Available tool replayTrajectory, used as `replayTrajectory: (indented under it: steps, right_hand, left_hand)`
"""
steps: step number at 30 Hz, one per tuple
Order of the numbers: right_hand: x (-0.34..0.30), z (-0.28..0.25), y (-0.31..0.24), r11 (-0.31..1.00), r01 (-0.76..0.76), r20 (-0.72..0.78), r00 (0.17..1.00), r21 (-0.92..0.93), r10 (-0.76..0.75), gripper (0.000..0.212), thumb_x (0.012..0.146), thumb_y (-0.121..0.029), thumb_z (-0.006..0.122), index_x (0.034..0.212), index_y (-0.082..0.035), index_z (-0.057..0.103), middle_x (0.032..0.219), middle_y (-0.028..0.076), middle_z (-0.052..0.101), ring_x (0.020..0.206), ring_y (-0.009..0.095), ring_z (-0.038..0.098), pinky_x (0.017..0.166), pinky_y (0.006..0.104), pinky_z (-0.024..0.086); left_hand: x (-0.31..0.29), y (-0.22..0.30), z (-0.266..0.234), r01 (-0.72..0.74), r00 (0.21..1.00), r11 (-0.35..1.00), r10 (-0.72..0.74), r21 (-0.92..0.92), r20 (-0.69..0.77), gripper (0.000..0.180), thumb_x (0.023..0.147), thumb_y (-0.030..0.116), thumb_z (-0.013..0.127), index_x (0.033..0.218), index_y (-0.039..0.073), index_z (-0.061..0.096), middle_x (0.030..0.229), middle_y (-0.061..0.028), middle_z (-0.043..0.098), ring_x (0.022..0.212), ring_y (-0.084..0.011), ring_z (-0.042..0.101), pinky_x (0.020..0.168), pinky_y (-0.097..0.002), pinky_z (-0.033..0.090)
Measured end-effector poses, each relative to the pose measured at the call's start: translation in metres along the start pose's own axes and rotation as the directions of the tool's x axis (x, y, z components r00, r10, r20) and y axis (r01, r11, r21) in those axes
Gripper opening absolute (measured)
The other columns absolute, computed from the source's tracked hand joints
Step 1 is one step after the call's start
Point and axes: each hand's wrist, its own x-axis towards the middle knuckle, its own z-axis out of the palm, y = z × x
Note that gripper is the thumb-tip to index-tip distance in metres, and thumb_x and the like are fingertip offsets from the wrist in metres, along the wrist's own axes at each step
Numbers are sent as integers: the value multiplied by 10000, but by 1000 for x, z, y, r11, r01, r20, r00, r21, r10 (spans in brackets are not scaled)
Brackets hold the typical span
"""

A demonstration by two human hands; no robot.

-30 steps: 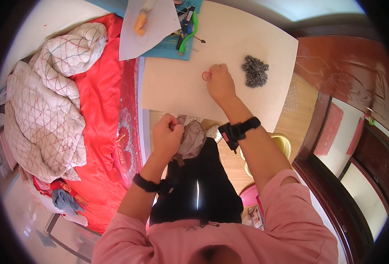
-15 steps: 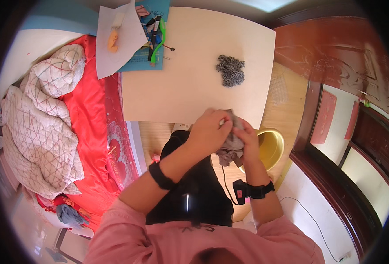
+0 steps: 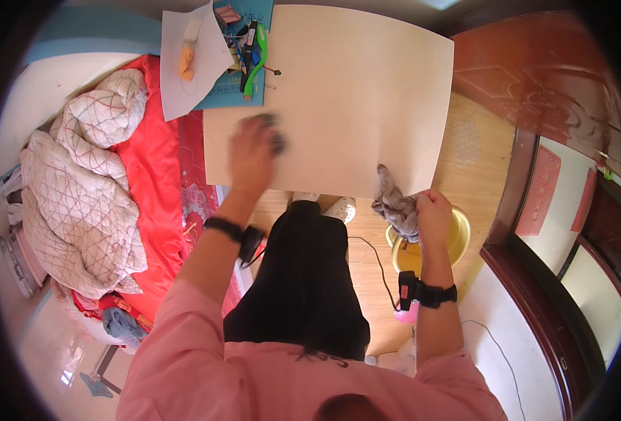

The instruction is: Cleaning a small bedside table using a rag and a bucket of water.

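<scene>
My left hand (image 3: pixel 253 153) presses on the light wooden tabletop (image 3: pixel 352 84) near its left front part. Its fingers are closed over a dark grey metal scrubber (image 3: pixel 276 140), which is blurred by motion. My right hand (image 3: pixel 433 210) is off the table's front right corner and grips a crumpled grey rag (image 3: pixel 395 203). The rag hangs beside the table edge, just above a yellow basin (image 3: pixel 461 235) on the floor. Both wrists wear black bands.
A white paper sheet (image 3: pixel 191 70) with an orange item and a blue mat (image 3: pixel 235 84) with a green tool and small tools lie at the table's far left. A red bed (image 3: pixel 159 168) with a quilt (image 3: pixel 79 196) is left. A dark wooden door (image 3: pixel 535 91) stands right. A cable (image 3: pixel 377 259) runs over the floor.
The scrubber has gone from the table's right side to the left under my left hand. My right hand has pulled the rag away to the right, over the basin.
</scene>
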Motion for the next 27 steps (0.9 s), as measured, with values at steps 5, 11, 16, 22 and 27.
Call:
replayTrajectory:
  steps: [5, 11, 16, 22, 27]
  right_hand:
    - [31, 45, -12, 816, 234, -173, 911, -529, -374, 175, 719, -134, 524, 787, -24, 642, 802, 153, 646, 754, 327, 608, 686, 407, 486]
    - [42, 49, -30, 740, 185, -36, 962, -647, -272, 146, 703, -155, 526, 711, -49, 626, 784, 154, 629, 771, 351, 608, 665, 430, 485]
    - [55, 47, 2, 708, 315, -122, 862, -632, -492, 93, 673, -150, 562, 700, -94, 631, 773, 94, 638, 724, 316, 607, 627, 401, 486]
    - [59, 59, 7, 666, 398, -126, 795, -631, -594, 39, 656, -149, 590, 668, -112, 597, 752, 59, 620, 691, 284, 596, 602, 395, 485]
    - [61, 45, 14, 670, 323, -158, 818, -668, -552, 23, 652, -130, 587, 675, -126, 587, 740, 47, 607, 707, 272, 595, 586, 389, 479]
  left_hand:
    - [-13, 1, 30, 158, 985, 951, -131, 267, -115, 390, 826, 74, 491, 1211, 7, 500, 1323, -195, 447, 1280, -380, 361, 1074, -496, 270]
    - [43, 71, 33, -110, 994, 992, 111, -60, 12, 388, 834, 46, 470, 1219, -2, 475, 1355, -236, 395, 1302, -407, 325, 1063, -481, 298]
    - [-7, 48, 24, 17, 1000, 996, -16, 87, -7, 379, 831, 68, 481, 1202, -7, 492, 1352, -231, 406, 1292, -398, 349, 1037, -472, 331]
    - [109, 55, 49, -27, 986, 988, 52, 155, -160, 392, 836, 93, 482, 1204, -40, 497, 1315, -256, 430, 1234, -417, 400, 1004, -488, 355]
    - [70, 73, 50, 60, 993, 997, -55, 49, -102, 409, 835, 82, 474, 1224, -47, 476, 1336, -267, 397, 1270, -423, 345, 1033, -495, 317]
